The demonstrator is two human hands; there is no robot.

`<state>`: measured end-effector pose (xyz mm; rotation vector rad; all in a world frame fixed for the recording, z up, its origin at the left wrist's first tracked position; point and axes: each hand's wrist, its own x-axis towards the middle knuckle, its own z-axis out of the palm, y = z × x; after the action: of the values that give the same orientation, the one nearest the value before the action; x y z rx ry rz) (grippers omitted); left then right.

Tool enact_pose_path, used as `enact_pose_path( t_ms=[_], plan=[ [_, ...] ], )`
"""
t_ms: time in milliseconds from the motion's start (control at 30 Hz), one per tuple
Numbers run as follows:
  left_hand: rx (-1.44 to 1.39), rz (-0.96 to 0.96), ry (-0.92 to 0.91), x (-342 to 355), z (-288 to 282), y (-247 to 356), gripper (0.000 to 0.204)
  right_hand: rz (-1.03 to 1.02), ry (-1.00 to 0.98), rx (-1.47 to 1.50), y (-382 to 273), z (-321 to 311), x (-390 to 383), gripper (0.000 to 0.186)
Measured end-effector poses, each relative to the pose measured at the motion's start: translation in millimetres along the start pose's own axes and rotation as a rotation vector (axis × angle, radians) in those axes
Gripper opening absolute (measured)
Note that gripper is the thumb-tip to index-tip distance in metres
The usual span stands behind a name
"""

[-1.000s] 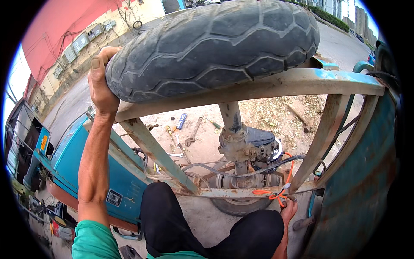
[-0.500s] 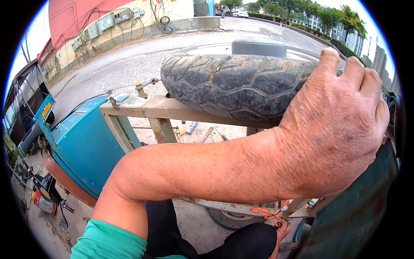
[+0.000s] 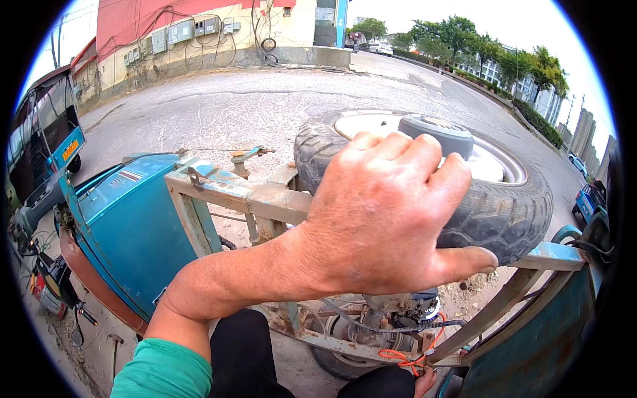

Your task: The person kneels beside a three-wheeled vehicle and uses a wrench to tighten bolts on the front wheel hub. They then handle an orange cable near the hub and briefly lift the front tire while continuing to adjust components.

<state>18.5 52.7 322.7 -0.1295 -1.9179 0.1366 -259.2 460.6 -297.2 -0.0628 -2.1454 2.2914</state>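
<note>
A wheel with a worn black tyre [image 3: 504, 219], a pale rim and a grey hub lies across the top rail of a rusty metal frame [image 3: 279, 202]. My left hand [image 3: 381, 212] reaches over the tyre's near side, its fingers over the upper sidewall and its thumb stretched along the tread. Low at the right, my right hand [image 3: 425, 383] shows only in part beside the frame's lower bar, close to a knotted orange cord [image 3: 403, 359]. My knee hides part of it, and what its fingers do is unclear.
A blue metal box [image 3: 133, 222] stands left of the frame. Below the top rail are a second wheel [image 3: 342, 365] and a dark cable [image 3: 391, 328]. A dark green panel [image 3: 534, 338] rises at the right. Farther off are a three-wheeled vehicle [image 3: 46, 126] and a wall with meter boxes [image 3: 180, 31].
My left hand has shifted leftward along the tyre, from its right end to its near middle. The view has tilted, so the rim and hub now show. The right hand stays low near the cord.
</note>
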Motion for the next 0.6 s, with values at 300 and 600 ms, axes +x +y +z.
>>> enact_pose_path(
  t_ms=[300, 600],
  plan=[
    [-0.059, -0.061, 0.060, -14.1, 2.1, -7.9, 0.063, 0.010, 0.056, -0.689, -47.1, -1.2, -39.0, 0.039],
    [-0.538, -0.268, -0.108, -69.1, -15.7, -139.5, 0.049, 0.056, 0.056, -0.507, -48.7, 18.0, -36.7, 0.039]
  ],
)
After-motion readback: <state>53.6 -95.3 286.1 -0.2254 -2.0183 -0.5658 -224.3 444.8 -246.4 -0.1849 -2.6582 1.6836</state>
